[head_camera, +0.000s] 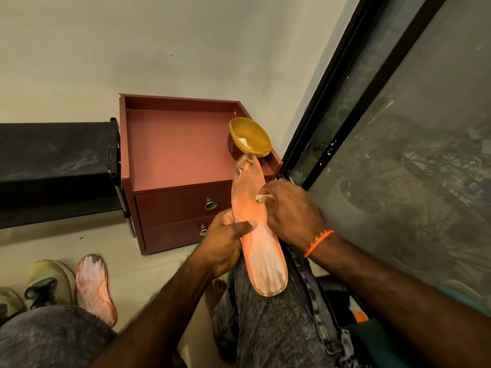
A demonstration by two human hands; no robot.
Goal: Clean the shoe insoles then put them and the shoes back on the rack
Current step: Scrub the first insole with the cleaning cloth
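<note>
Left hand (225,243) gripping orange insole (259,235), right hand (291,211) pinching white wipe (261,195) against it

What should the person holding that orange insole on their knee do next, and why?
Probably draw the small white wad in the right hand toward the toe: grey grime shows at that end of the insole, and the left hand grips its middle steady.

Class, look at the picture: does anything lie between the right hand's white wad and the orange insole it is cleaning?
Nothing visible does. The right hand presses the white wad straight against the insole, which the left hand grips at its edge.
</note>
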